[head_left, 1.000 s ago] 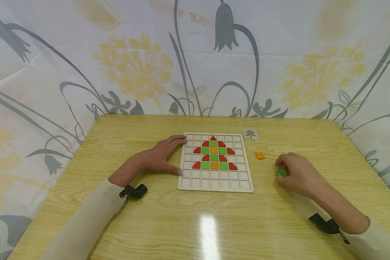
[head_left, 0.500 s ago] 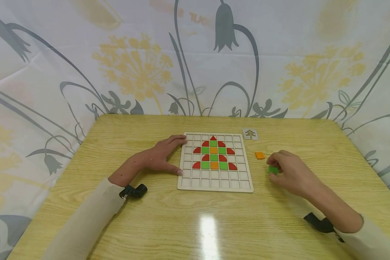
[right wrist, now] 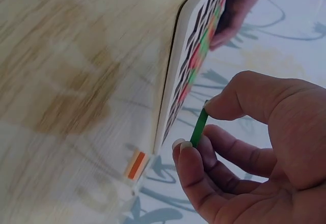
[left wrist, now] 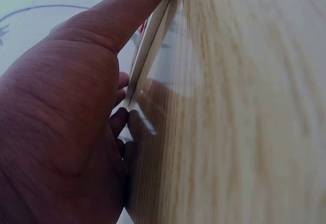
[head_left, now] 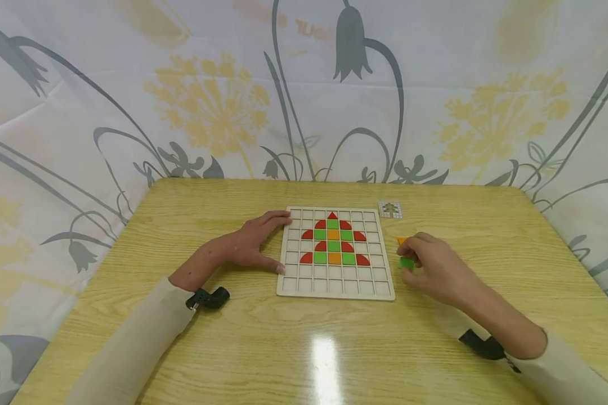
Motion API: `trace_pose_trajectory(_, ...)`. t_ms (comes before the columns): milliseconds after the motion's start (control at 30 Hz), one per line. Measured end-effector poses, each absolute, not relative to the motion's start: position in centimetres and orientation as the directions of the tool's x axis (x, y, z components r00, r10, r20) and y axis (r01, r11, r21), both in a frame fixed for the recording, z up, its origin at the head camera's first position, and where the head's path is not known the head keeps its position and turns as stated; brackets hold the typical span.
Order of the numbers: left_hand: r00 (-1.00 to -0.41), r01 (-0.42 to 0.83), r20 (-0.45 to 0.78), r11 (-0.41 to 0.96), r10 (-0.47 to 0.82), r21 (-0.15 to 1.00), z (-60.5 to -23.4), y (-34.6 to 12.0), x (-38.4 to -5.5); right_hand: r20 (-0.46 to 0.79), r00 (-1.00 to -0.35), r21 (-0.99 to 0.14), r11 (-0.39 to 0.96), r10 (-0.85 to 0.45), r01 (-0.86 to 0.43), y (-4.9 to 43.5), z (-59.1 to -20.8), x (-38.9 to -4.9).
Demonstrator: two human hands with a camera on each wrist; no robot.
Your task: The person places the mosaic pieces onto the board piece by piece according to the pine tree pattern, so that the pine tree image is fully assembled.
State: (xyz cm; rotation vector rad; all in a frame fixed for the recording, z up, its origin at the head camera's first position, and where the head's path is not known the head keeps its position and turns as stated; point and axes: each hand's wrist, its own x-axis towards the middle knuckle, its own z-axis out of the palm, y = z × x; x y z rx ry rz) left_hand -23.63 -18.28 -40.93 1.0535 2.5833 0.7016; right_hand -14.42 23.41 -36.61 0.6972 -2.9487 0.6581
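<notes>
On the table lies a pale square grid board (head_left: 334,281), its cells partly filled with red, green and orange tiles that form a tree shape. My left hand (head_left: 243,242) is spread at the board's left edge, with thumb and fingertips touching the rim. Just off the right edge, my right hand (head_left: 438,267) pinches a green square tile (head_left: 406,262) between thumb and fingers. In the right wrist view the green tile (right wrist: 199,127) shows edge-on, held above the table. An orange square tile (head_left: 401,241) lies on the table, partly hidden behind the right fingers.
A small card (head_left: 390,209) printed with a gridded tree picture lies by the board's upper right corner. Behind the wooden table (head_left: 233,349) hangs a flower-patterned cloth (head_left: 304,101). Each wrist wears a black camera mount.
My right hand has moved left towards the board with the green tile, and its fingers now partly cover the orange tile. The left hand and the board have stayed in place.
</notes>
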Motion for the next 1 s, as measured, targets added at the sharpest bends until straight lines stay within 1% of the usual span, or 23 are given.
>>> trace_pose_trajectory(500, -0.701, 0.581, -0.061, 0.618, 0.711, 0.529, -40.9, -18.2, -23.7, 0.140, -0.872, -0.417, 0.771, -0.469, -0.482, 20.4, -36.8, -14.6)
trace_pose_trajectory(1000, -0.706, 0.578, -0.060, 0.623, 0.706, 0.527, -40.9, -18.3, -23.6, 0.170, -0.826, -0.412, 0.722, -0.538, -0.556, 18.2, -37.4, -14.9)
